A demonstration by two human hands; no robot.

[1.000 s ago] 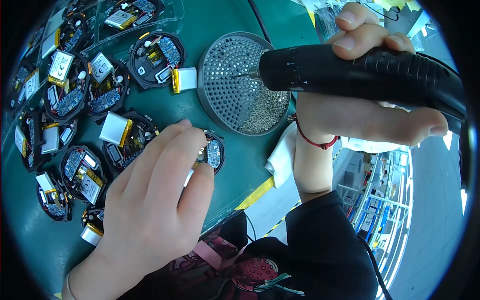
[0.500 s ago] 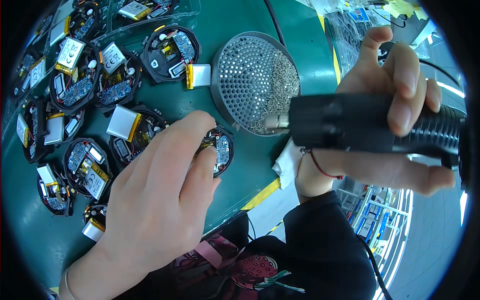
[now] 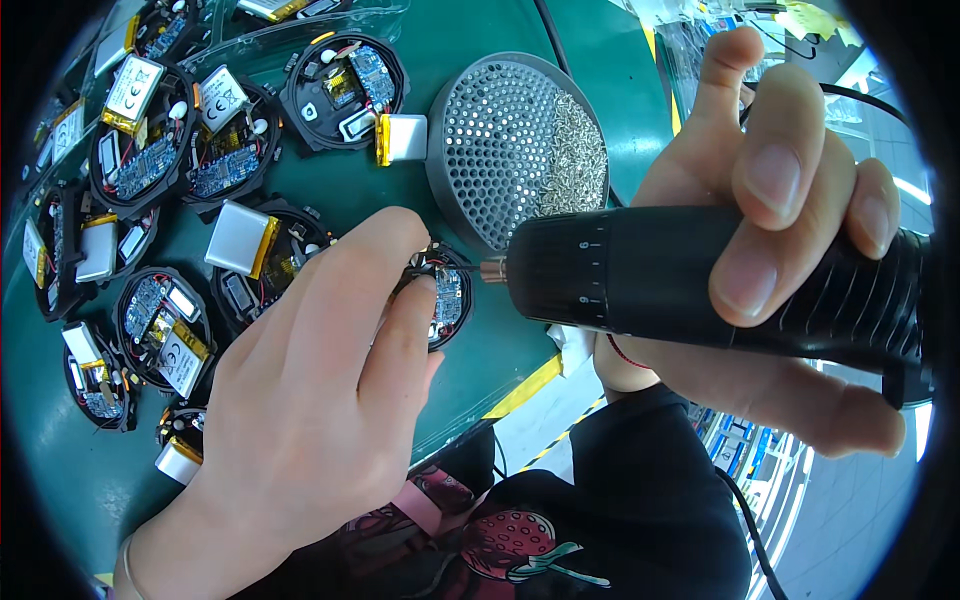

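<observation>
My left hand (image 3: 310,370) pinches a small round black housing (image 3: 452,305) with a blue circuit board inside, keeping it on the green table; the hand covers the housing's left part. In my right hand (image 3: 780,190) is a black electric screwdriver (image 3: 620,270), lying nearly level. Its thin bit points left, reaching over the housing close to my left fingertips. Whether the bit touches a screw there I cannot tell. Just behind the housing stands a round grey perforated tray (image 3: 490,150), with many small silver screws (image 3: 575,160) heaped on its right side.
Several similar round housings with circuit boards and silver battery packs (image 3: 240,240) crowd the left of the table. One housing (image 3: 345,90) sits beside the tray, its battery near the rim. A black cable (image 3: 550,40) runs behind the tray. Yellow tape (image 3: 525,385) marks the table's edge.
The screwdriver has moved left and nearer, from beside the tray's screws to the housing. My left hand keeps its grip on the housing. The view has shifted slightly.
</observation>
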